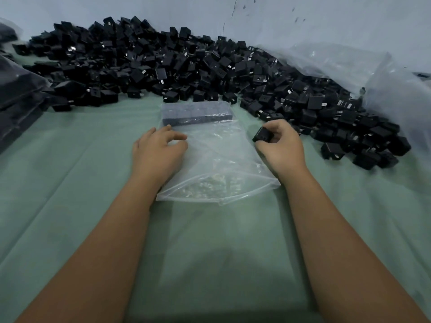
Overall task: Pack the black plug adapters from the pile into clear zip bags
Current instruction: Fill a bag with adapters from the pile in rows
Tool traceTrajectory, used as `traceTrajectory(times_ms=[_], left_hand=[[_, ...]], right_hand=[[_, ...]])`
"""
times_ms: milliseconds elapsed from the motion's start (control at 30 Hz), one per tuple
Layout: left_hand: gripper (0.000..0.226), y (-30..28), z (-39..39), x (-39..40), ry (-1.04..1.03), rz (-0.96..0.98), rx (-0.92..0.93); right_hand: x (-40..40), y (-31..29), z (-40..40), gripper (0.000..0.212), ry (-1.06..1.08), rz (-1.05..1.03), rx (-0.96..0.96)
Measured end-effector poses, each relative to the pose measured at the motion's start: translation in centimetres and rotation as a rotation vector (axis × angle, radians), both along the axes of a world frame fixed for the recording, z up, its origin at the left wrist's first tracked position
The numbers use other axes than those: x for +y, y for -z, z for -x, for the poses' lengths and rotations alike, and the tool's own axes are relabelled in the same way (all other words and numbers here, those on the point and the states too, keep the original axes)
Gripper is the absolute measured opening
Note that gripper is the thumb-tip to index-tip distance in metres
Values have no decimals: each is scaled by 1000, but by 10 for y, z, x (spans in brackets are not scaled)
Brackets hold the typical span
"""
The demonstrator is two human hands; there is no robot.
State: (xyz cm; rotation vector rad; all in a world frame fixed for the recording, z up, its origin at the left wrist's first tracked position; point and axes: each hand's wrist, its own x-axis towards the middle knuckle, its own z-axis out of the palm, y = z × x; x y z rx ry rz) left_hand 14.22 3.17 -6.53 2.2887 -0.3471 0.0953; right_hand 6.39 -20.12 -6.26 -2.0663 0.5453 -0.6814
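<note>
At far left, dark filled bags (18, 99) are stacked at the edge of the green cloth (70, 183) covering the work surface. Behind and to the right of them, the pile of black plug adapters (163, 64) stretches in a long arc along the pale wall (326, 19), from upper left to the right side.

The left hand (158, 150) rests palm down on the left edge of the clear zip bag (217, 159), fingers loosely spread and slightly bent, holding nothing. The bag lies flat at centre, its open mouth toward the person and its closed end toward the pile. A row of adapters (196, 113) already sits packed side by side at the far, closed end of the bag; the rest of the bag is crumpled film.

The right hand (279, 145) is just beside the bag's right edge, fingers and thumb curled around a single black adapter (262, 135), held above the cloth near the pile's right arm.

At far right, loose clear plastic sheeting (373, 73) lies crumpled against the wall, behind the adapters.
</note>
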Motion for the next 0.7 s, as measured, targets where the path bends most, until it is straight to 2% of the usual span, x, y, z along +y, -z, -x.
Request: traceTrajectory(times_ms=[100, 200, 300, 367, 500, 567, 633, 700], left_hand=[[22, 1, 2, 0, 5, 183, 6], [30, -6, 13, 1, 51, 493, 15], [24, -17, 26, 7, 241, 593, 20], [13, -23, 33, 9, 406, 555, 94], [58, -25, 37, 7, 629, 219, 228], [74, -22, 37, 6, 664, 82, 242], [61, -19, 35, 4, 642, 42, 217], [26, -19, 33, 3, 615, 91, 195]], right_hand=[[1, -3, 2, 36, 27, -108, -125], [0, -4, 3, 35, 59, -133, -147], [0, -5, 3, 33, 84, -165, -156], [-1, -7, 3, 31, 105, -230, -174], [-2, -8, 1, 21, 120, -324, -195], [-1, -6, -1, 18, 115, -317, -178], [2, -8, 0, 20, 133, -301, -170], [7, -18, 3, 28, 179, -333, -226]])
